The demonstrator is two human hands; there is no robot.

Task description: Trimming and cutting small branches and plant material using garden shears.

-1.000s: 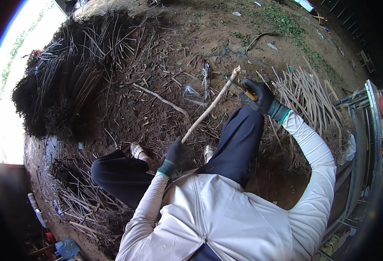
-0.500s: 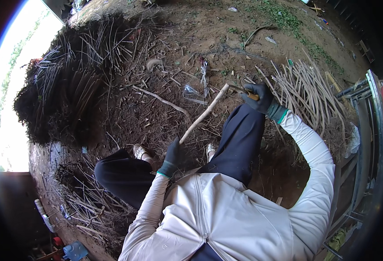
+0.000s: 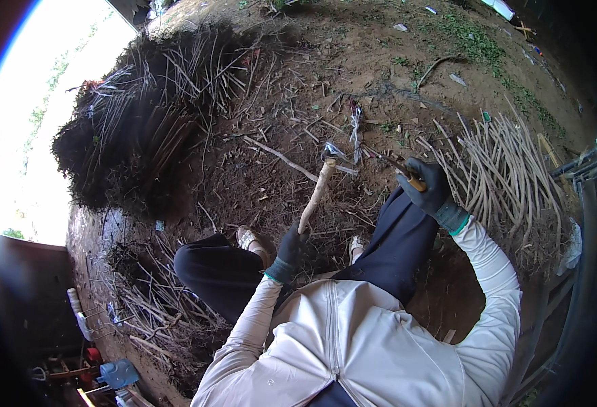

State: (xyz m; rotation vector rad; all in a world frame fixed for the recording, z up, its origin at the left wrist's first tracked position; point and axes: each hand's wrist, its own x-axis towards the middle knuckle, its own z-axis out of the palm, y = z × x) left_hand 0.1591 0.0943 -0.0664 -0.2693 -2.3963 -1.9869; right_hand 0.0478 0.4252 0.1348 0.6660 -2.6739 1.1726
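My left hand [image 3: 288, 254], in a dark glove with a green cuff, is closed round the lower end of a pale, peeled-looking stick [image 3: 317, 195]. The stick points up and away from me, its blunt far end free. Over my right knee, my gloved right hand [image 3: 431, 186] grips a bladed tool [image 3: 417, 184] by its yellow-brown handle. Its thin dark blade reaches left toward the stick, with a gap between them. The exact kind of tool does not show.
A dark heap of thin brush [image 3: 135, 129] lies far left, and a bundle of pale sticks [image 3: 505, 163] lies to the right. More rooty sticks [image 3: 156, 319] are near left, by a blue plastic jug [image 3: 118, 374]. A loose branch [image 3: 281, 158] rests on the littered soil.
The blade has come away from the stick's far end, leaving a gap. The stick now stands more steeply and looks shorter. The whole view has shifted, moving the scene rightward.
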